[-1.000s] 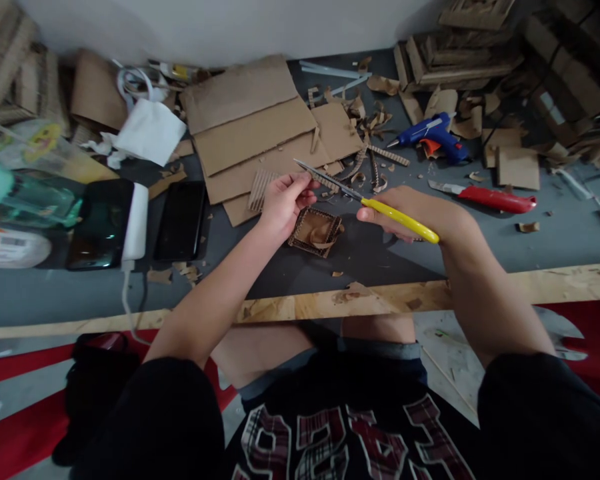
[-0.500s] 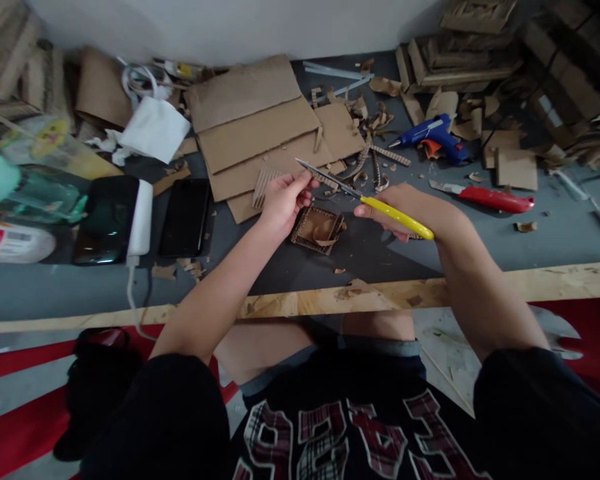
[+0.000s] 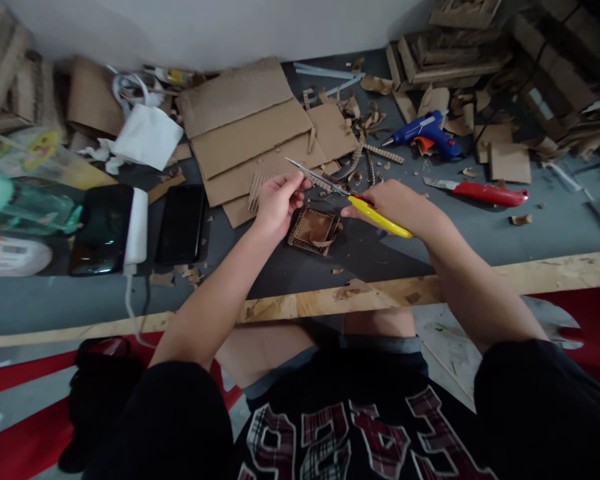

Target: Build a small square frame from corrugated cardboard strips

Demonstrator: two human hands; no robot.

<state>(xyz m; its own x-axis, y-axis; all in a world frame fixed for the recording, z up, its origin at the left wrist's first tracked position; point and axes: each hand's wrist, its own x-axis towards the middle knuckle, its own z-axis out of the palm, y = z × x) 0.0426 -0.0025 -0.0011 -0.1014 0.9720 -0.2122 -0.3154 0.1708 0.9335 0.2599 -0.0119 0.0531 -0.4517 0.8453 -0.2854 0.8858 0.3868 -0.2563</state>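
My right hand point(image 3: 397, 203) grips yellow-handled scissors point(image 3: 380, 217), whose blades point left toward my other hand. Between thumb and fingers, my left hand point(image 3: 280, 200) pinches a narrow corrugated cardboard strip point(image 3: 321, 181), which lies along the blades. Whether the blades bite into it I cannot tell. Just below, a small square cardboard box point(image 3: 314, 230) rests on the grey tabletop, with a loose curl of paper at its lower right.
Cardboard sheets point(image 3: 255, 137) are stacked behind my hands, with scraps and glue sticks point(image 3: 327, 72) beyond. A blue glue gun point(image 3: 425, 133) and a red-handled utility knife point(image 3: 485, 192) lie at the right. Phones point(image 3: 181, 223) and bottles stand left.
The scissors' handles have drawn closer together, and my right hand has shifted slightly left. The whole view has also moved a little. My left hand keeps its pinch on the strip.
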